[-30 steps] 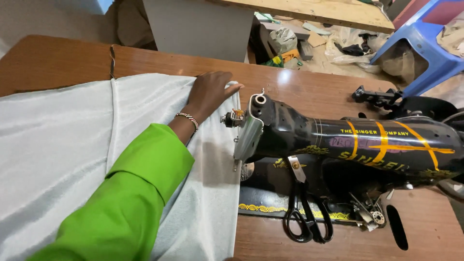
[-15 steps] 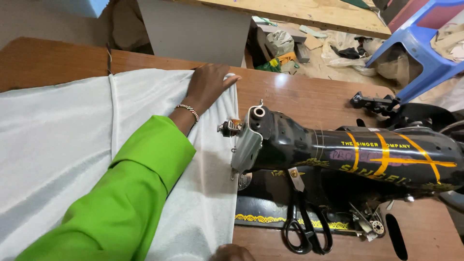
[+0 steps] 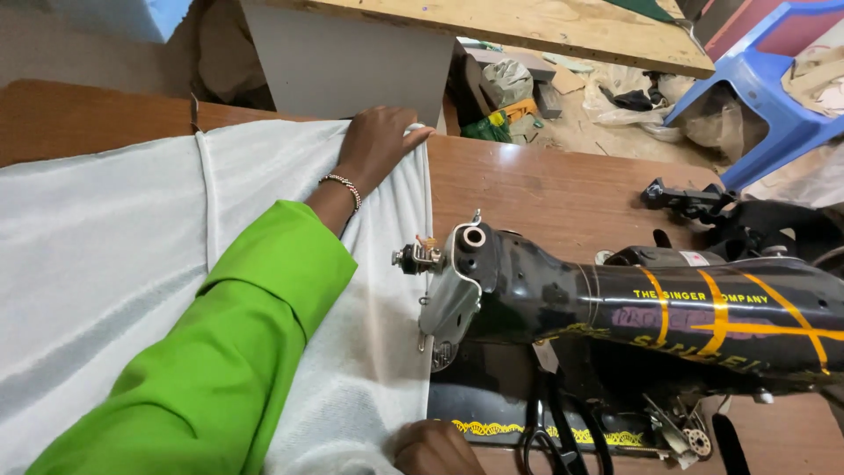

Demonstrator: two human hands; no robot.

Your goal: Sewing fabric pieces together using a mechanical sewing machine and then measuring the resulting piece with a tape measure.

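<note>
A white fabric lies spread over the brown wooden table, its right edge running under the head of a black sewing machine. My left hand, on a bright green sleeve with a beaded bracelet at the wrist, reaches to the fabric's far right corner and pinches it there. Only the knuckles of my right hand show at the bottom edge, on the fabric's near end beside the machine bed. Its fingers are hidden. The needle area stands over the fabric's edge.
Black scissors lie on the machine bed at the bottom. A black motor part sits at the table's right. Beyond the table are a wooden bench, a blue plastic stool and scattered litter on the floor.
My left hand has slid away along the fabric's right edge to its far corner. My right hand has come into view at the bottom edge.
</note>
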